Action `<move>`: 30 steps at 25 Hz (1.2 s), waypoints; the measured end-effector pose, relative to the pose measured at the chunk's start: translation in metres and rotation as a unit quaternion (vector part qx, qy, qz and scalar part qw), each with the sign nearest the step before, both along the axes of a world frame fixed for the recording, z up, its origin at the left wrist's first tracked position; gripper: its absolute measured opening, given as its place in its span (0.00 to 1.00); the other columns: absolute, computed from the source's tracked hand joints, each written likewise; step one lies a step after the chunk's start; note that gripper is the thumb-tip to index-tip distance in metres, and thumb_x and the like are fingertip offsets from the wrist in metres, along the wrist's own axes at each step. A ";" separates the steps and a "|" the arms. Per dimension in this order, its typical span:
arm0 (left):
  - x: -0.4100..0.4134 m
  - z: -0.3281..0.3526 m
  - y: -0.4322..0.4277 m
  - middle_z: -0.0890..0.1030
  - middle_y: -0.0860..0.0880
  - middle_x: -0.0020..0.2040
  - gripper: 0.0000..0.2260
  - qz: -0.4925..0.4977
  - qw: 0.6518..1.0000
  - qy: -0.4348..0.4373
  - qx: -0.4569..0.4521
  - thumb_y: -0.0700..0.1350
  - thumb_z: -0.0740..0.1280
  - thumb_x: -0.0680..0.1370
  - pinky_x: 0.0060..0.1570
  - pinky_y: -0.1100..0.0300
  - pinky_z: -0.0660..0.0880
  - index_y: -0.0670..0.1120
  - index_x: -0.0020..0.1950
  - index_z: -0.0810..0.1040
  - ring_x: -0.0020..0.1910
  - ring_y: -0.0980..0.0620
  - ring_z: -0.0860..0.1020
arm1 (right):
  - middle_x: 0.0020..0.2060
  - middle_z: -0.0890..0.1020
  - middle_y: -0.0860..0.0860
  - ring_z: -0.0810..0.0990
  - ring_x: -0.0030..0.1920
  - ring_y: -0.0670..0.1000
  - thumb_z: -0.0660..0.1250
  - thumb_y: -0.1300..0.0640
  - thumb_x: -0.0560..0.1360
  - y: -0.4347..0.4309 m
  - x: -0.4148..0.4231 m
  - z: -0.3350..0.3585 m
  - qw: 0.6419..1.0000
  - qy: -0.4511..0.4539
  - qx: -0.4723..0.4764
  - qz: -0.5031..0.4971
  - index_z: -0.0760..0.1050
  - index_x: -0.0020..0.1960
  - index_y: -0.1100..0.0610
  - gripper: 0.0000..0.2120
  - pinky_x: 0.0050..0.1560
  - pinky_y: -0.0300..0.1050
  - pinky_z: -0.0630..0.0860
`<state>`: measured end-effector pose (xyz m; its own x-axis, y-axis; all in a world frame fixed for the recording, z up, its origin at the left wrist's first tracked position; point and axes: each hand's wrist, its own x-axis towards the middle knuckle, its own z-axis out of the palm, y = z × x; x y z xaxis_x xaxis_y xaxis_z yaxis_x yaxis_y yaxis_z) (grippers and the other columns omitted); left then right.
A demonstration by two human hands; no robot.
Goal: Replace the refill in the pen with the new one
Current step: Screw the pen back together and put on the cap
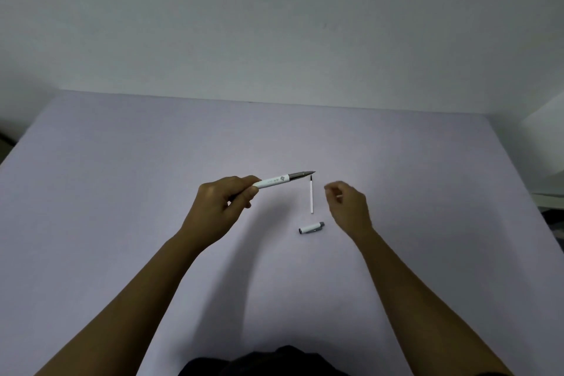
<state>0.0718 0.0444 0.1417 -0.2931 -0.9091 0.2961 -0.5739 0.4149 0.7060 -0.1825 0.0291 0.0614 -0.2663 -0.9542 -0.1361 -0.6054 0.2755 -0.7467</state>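
Pale lilac cloth, smooth and matte, covers the table (122,223) from the near edge to the far wall. Nearest the camera, at 6 o'clock, a dark rounded shape, probably clothing, cuts into the bottom of the view. Two bare forearms rise from the lower corners and converge toward the middle of the table.

Beyond them, lying flat on the cloth just past centre toward 4 o'clock, is the pen cap (311,228), a short white cylinder with a grey end piece, its axis running roughly 8 to 2 o'clock.

Farther on, the left hand (219,207) is curled closed around the rear end of the pen (285,178), thumb and fingers wrapped on the barrel, wrist bent so the pen points toward 3 o'clock, tilted slightly up. The pen has a slim white barrel with a small grey printed mark, a grey tapered front section and a fine dark tip.

The right hand (348,204) hovers just to the right, knuckles up, fingers loosely curled inward; it is motion-blurred, so whether it pinches anything cannot be told. A small pale highlight shows at its fingertips.

Between the hands, the refill (311,197) is a thin white straight rod with a dark pointed tip, running 12 to 6 o'clock, tip just beneath the pen's nib. Whether it lies on the cloth or hangs free cannot be told.

Behind the table stands a plain grey-white wall (274,24).
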 end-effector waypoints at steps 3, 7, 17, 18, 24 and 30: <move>0.004 -0.006 -0.001 0.80 0.52 0.33 0.15 0.012 1.000 0.001 0.017 0.53 0.58 0.76 0.36 0.68 0.70 0.49 0.53 0.80 0.39 0.59 0.80 | 0.48 0.82 0.59 0.81 0.48 0.57 0.66 0.56 0.75 0.017 0.002 -0.051 0.995 0.050 0.088 0.026 0.78 0.52 0.60 0.10 0.48 0.41 0.72; 0.008 -0.008 -0.003 0.80 0.51 0.33 0.13 0.015 1.000 -0.004 0.025 0.53 0.58 0.76 0.36 0.66 0.71 0.51 0.53 0.79 0.39 0.58 0.80 | 0.52 0.77 0.58 0.80 0.49 0.57 0.69 0.58 0.73 0.031 0.010 -0.078 0.989 0.069 0.100 0.080 0.78 0.56 0.60 0.12 0.52 0.42 0.72; 0.021 -0.020 0.002 0.79 0.55 0.35 0.14 0.017 0.998 -0.029 0.052 0.53 0.60 0.75 0.35 0.75 0.68 0.49 0.53 0.81 0.38 0.63 0.79 | 0.35 0.77 0.43 0.75 0.37 0.39 0.74 0.64 0.68 0.024 -0.008 -0.016 0.991 -0.015 -0.120 0.056 0.79 0.45 0.60 0.08 0.39 0.23 0.68; 0.021 -0.021 0.003 0.79 0.56 0.41 0.15 0.011 0.998 -0.032 0.055 0.53 0.59 0.75 0.35 0.75 0.68 0.50 0.53 0.81 0.38 0.63 0.79 | 0.37 0.78 0.44 0.75 0.39 0.39 0.74 0.64 0.68 0.019 -0.010 -0.003 0.986 -0.011 -0.156 0.065 0.79 0.46 0.61 0.08 0.42 0.22 0.68; 0.014 -0.015 0.007 0.77 0.58 0.45 0.11 0.015 0.998 -0.035 0.052 0.48 0.61 0.75 0.35 0.75 0.68 0.50 0.53 0.81 0.40 0.62 0.79 | 0.44 0.78 0.45 0.75 0.46 0.33 0.72 0.62 0.71 0.009 -0.009 0.033 0.970 -0.004 -0.212 0.120 0.78 0.50 0.59 0.08 0.50 0.25 0.71; 0.012 -0.010 0.009 0.79 0.53 0.32 0.11 0.023 0.998 -0.034 0.049 0.47 0.61 0.76 0.35 0.74 0.68 0.49 0.52 0.81 0.38 0.65 0.78 | 0.45 0.78 0.45 0.76 0.47 0.44 0.71 0.60 0.71 0.010 0.001 0.044 0.962 -0.003 -0.229 0.151 0.79 0.50 0.59 0.08 0.51 0.31 0.73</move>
<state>0.0842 0.0537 0.1319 -0.2663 -0.9460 0.1850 -0.6393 0.3169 0.7006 -0.1813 0.0390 0.1057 0.0309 -0.9483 0.3158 -0.6023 -0.2698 -0.7513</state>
